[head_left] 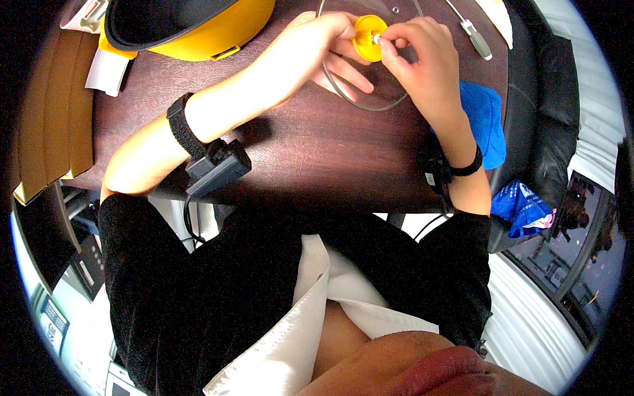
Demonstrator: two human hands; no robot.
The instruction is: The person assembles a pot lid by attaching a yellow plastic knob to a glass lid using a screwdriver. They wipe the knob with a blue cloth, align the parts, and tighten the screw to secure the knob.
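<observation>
My left hand (316, 49) holds a round yellow knob-like piece (364, 51) between thumb and fingers at the top of the table. Its hollow side, with ribs inside, faces me. The fingertips of my right hand (426, 53) pinch a small whitish part (376, 39) at the middle of the yellow piece; its exact kind is too small to tell. Beneath both hands, a thin grey curved rim (370, 107) shows on the table, seemingly of a clear round lid. A small metal ring or nut (395, 10) lies just beyond the hands.
A yellow pot with a black inside (191, 33) stands at the far left. To the right lie a screwdriver (477, 41) with a grey handle and a blue cloth (482, 122). A cardboard box (53, 112) flanks the brown table (297, 171); a blue packet (522, 210) rests right.
</observation>
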